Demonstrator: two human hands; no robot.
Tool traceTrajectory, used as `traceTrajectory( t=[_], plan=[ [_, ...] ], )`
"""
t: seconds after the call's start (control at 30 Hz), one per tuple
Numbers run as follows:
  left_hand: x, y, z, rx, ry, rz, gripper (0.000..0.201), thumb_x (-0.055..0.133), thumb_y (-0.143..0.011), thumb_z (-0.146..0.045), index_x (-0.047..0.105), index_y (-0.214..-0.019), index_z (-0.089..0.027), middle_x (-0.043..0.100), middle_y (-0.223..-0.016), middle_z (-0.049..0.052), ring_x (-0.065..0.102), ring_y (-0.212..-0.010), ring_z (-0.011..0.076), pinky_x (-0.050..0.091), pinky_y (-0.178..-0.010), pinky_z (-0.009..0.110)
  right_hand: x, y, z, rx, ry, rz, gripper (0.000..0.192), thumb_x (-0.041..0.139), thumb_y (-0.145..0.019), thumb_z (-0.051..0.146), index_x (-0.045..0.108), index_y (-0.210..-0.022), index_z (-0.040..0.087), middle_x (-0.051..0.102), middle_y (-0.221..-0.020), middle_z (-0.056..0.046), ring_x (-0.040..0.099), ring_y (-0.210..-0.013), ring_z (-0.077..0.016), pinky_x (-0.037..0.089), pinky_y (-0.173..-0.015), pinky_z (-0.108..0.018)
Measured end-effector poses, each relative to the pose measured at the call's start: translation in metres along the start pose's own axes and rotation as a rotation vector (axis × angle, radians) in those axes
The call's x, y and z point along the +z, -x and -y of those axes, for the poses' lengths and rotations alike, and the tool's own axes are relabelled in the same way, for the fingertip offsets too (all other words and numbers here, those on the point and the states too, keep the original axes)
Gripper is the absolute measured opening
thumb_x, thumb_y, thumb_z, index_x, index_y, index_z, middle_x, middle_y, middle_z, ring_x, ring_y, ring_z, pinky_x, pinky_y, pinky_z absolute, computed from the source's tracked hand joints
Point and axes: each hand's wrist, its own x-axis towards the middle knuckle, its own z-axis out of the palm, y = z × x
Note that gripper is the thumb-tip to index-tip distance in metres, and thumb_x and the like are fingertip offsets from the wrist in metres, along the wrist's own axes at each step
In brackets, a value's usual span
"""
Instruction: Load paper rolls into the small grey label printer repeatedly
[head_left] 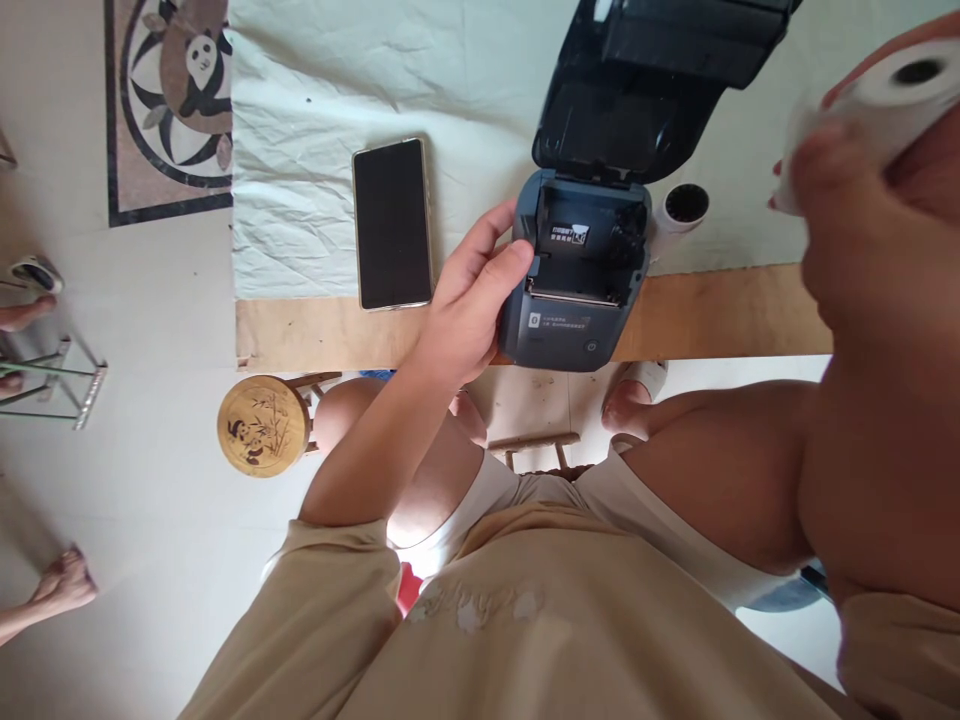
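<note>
Left hand (469, 305) in a closed grip on the side of the open-lidded printer (577, 275) at the counter (315, 330) edge, right hand (862, 240) gripping a paper roll (900, 90) raised above, phone (392, 224) lying nearby.

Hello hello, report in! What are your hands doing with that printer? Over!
Left hand steadying the open printer, lid up, bay empty. Right hand holding a paper roll up close. Second roll beside printer, phone clear.

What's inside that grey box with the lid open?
The printer bay holds no paper roll: just a dark hollow with a small white label. The left hand covers its left side, so that part is hidden.
</note>
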Motion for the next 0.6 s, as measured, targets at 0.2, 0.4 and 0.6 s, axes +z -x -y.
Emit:
traceTrajectory(
  t=[0.2, 0.4, 0.6],
  plan=[
    [-0.006, -0.004, 0.007, 0.028, -0.022, 0.043, 0.034, 0.056, -0.084, -0.039, 0.053, -0.112, -0.020, 0.068, -0.085, -0.002, 0.068, -0.079, 0.0115, 0.054, -0.069, 0.021, -0.001, -0.012, -0.012, 0.113, 0.372, 0.003, 0.040, 0.072, -0.063, 0.027, 0.060, -0.101, 0.022, 0.062, -0.101, -0.003, 0.057, -0.094, -0.0176, 0.045, -0.084, -0.034],
    [-0.006, -0.004, 0.007, 0.023, -0.032, 0.051, 0.037, 0.057, -0.083, -0.041, 0.053, -0.114, -0.021, 0.067, -0.086, -0.001, 0.068, -0.081, 0.0122, 0.053, -0.070, 0.022, 0.000, -0.010, -0.020, 0.300, 0.449, 0.090, 0.059, 0.073, -0.062, 0.032, 0.054, -0.117, 0.025, 0.062, -0.105, -0.004, 0.057, -0.093, -0.0200, 0.045, -0.087, -0.045],
    [-0.007, -0.005, 0.007, 0.036, -0.015, 0.057, 0.036, 0.058, -0.083, -0.039, 0.053, -0.113, -0.019, 0.067, -0.088, -0.001, 0.068, -0.085, 0.0126, 0.054, -0.071, 0.022, 0.006, 0.007, -0.004, -0.301, 0.194, -0.129, 0.044, 0.060, -0.073, 0.023, 0.055, -0.116, 0.015, 0.058, -0.111, -0.009, 0.060, -0.100, -0.0187, 0.047, -0.078, -0.030]
  ],
)
